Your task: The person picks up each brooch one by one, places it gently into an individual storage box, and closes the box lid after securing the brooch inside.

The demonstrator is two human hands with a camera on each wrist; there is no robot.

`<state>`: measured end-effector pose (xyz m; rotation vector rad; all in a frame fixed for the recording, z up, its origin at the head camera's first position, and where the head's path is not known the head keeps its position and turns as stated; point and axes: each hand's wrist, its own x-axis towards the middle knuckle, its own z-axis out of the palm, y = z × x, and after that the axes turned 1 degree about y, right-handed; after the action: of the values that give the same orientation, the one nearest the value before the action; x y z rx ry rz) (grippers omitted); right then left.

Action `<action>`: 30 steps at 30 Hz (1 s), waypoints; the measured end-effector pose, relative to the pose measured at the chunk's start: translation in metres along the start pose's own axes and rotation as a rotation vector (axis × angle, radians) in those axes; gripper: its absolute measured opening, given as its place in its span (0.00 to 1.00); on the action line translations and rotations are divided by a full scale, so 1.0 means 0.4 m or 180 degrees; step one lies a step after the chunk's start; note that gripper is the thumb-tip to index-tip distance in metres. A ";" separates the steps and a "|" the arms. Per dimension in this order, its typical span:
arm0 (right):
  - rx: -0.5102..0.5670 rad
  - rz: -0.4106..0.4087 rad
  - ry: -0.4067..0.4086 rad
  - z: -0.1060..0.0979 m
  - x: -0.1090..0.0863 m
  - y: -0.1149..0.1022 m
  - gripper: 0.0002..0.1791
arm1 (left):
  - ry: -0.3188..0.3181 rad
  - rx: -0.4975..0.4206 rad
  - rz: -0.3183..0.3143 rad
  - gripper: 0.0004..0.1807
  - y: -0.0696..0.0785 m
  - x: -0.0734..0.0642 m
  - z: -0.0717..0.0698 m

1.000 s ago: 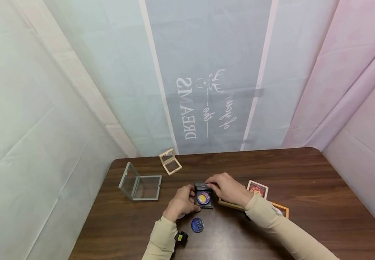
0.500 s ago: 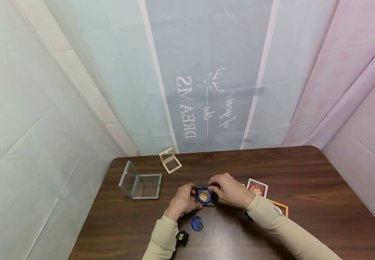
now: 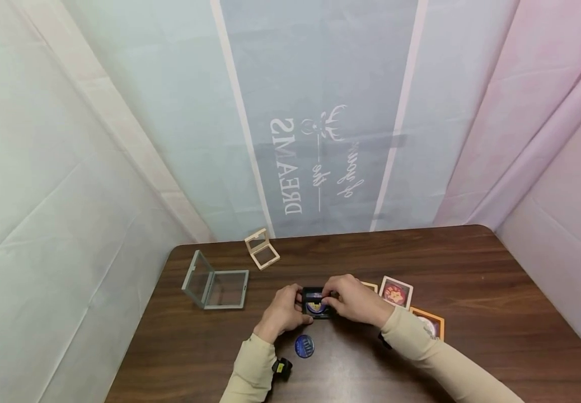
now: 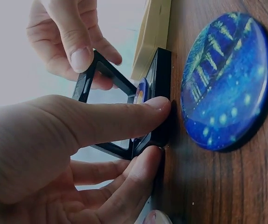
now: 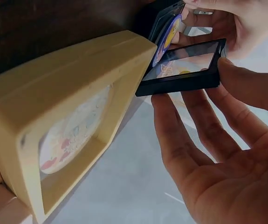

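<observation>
In the head view, a small black hinged display case (image 3: 313, 300) stands between both hands, its lid tilted part-way over the base. Inside lies a purple and yellow round badge (image 5: 167, 39), partly covered by the lid's edge from above. My left hand (image 3: 282, 309) grips the base, thumb on the near edge, as the left wrist view shows. My right hand (image 3: 353, 300) pinches the free edge of the lid (image 4: 83, 86) between thumb and fingers. A loose blue round badge (image 3: 304, 346) lies flat on the wood, close to the left wrist.
Right of the case stands a pale yellow frame (image 5: 78, 60) with a round badge inside. A white frame (image 3: 396, 292) and an orange frame (image 3: 429, 323) lie beyond it. Two open cases, grey (image 3: 225, 307) and cream (image 3: 270, 263), sit at the back left.
My right hand has swung the black case's lid forward and down, so its edge now crosses the badge inside. My left hand has kept its grip on the base.
</observation>
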<state>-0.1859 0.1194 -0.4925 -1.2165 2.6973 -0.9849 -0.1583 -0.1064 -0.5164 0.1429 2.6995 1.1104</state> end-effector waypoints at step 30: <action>-0.0693 -0.0092 -0.0066 0.046 -0.006 -0.012 0.07 | -0.0143 -0.0230 0.0018 0.34 -0.006 0.000 -0.007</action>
<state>-0.1761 0.1089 -0.5053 -1.2931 2.8384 -0.6906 -0.1590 -0.1101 -0.5162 0.1616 2.6171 1.1900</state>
